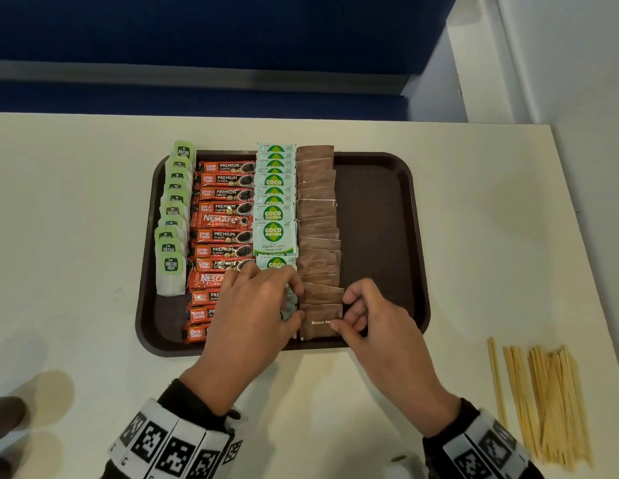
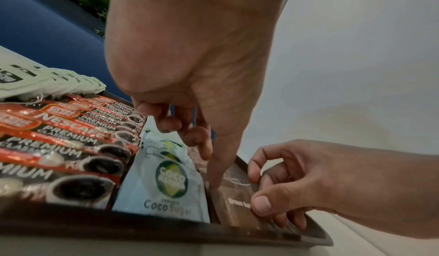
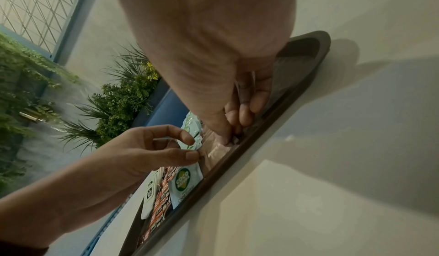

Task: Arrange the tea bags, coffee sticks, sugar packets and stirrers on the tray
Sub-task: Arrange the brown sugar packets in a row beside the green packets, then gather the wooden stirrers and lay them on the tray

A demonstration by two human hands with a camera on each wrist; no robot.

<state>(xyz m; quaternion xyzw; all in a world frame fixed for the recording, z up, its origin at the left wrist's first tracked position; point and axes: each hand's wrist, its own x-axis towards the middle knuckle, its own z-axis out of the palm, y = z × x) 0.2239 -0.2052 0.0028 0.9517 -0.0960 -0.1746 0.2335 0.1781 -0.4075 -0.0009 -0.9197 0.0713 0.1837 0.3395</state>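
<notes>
A brown tray (image 1: 373,219) holds four rows: tea bags (image 1: 173,216) with green tags, red coffee sticks (image 1: 225,219), white coco sugar packets (image 1: 274,216) and brown sugar packets (image 1: 316,216). Both hands meet at the near end of the brown row. My right hand (image 1: 342,312) pinches the right edge of the nearest brown sugar packet (image 2: 235,203), thumb on top. My left hand (image 1: 297,304) has fingers curled, with thumb and forefinger gripping that packet's left edge, beside the coco sugar. Wooden stirrers (image 1: 543,399) lie loose on the table, right of the tray.
The right strip of the tray is bare. The cream table (image 1: 76,202) ends at an edge on the right, past the stirrers. A blue wall runs behind. A dark object (image 1: 7,413) sits at the lower left corner.
</notes>
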